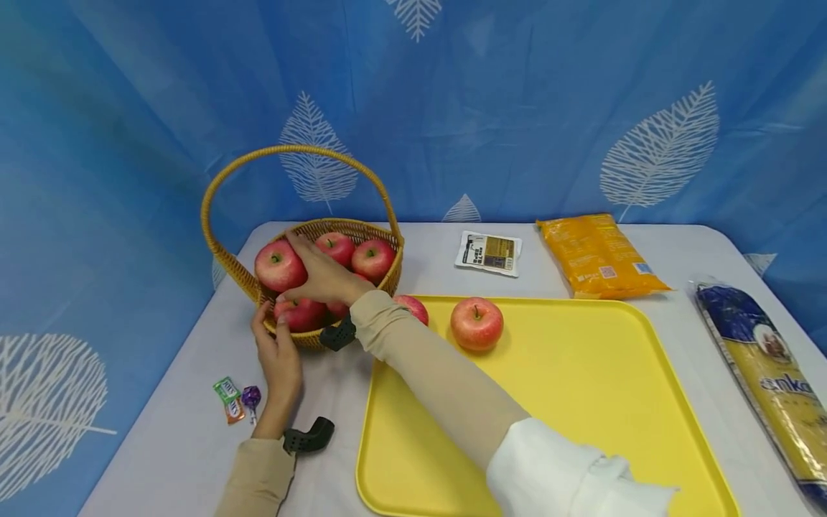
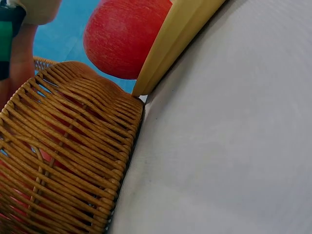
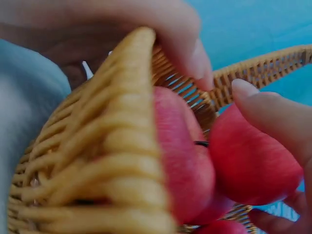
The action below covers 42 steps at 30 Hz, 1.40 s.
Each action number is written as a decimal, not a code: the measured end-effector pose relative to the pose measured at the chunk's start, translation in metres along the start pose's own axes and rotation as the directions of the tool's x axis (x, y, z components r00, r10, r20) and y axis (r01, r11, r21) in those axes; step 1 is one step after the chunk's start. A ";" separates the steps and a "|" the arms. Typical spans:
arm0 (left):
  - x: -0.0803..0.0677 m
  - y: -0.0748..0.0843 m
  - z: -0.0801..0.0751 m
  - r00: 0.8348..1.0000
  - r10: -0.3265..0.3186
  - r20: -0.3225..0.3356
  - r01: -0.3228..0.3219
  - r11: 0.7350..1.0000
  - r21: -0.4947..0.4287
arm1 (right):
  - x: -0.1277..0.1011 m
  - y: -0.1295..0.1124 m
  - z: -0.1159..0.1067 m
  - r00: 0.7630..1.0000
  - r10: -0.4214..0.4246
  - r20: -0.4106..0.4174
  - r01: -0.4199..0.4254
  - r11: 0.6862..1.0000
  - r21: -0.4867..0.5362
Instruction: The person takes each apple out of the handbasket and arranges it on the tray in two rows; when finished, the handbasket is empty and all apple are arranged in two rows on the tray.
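Observation:
At the left, a woven basket (image 1: 390, 282) with a tall arched handle (image 1: 298, 149) stands on the table, with several red apples inside. My right hand (image 1: 326, 276) reaches into it, thumb and fingers around a red apple (image 1: 279, 265) at the basket's left side. That apple (image 3: 256, 156) rests against another one in the right wrist view. My left hand (image 1: 281, 359) grips the near-left rim, its fingers (image 3: 187, 53) hooked over the weave. Two more apples, one of them this apple (image 1: 477, 324), sit on the yellow tray (image 1: 555, 402); my right forearm partly hides the other.
Left of my left wrist lie a lollipop (image 1: 251, 396) and small candy packets (image 1: 227, 391). Toward the back are a white sachet (image 1: 489, 253) and an orange bag (image 1: 597, 257). A long blue-and-gold package (image 1: 762, 380) lies along the right edge. Blue curtain (image 1: 504, 108) hangs behind.

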State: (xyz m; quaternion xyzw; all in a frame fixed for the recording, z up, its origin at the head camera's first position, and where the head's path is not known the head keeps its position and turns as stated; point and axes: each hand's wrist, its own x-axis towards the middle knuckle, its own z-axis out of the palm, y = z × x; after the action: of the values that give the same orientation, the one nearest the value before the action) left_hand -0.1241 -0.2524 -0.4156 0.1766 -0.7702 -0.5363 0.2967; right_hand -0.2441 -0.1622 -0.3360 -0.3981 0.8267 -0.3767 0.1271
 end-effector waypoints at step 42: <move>-0.006 0.003 -0.004 1.000 -0.003 0.015 0.003 0.999 0.035 | -0.017 0.006 0.024 0.922 -0.254 -0.292 0.215 0.963 -0.161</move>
State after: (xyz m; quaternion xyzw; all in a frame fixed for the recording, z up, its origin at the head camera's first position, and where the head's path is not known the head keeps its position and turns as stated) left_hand -0.1174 -0.2508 -0.4136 0.1789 -0.7815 -0.5244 0.2869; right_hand -0.2245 -0.1599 -0.3578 -0.4374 0.8049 -0.3939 -0.0757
